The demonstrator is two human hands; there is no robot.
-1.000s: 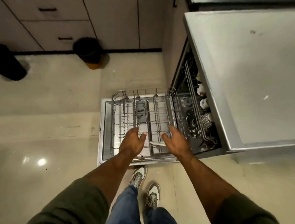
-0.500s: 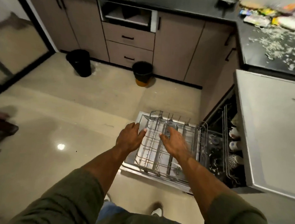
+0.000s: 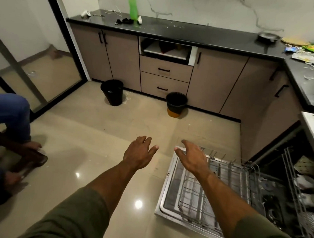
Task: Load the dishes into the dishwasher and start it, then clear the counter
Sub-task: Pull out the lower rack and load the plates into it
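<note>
No text, label, brand or number is legible on anything in view.

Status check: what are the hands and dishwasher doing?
Left hand and right hand open, holding nothing. Lower rack pulled out over the open door. Nothing blocking.

A home kitchen: black counter (image 3: 192,35) over cabinets (image 3: 119,56), open dishwasher (image 3: 221,190), tiled floor (image 3: 80,133).

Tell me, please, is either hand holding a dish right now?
No, the left hand and right hand are both open and empty.
</note>
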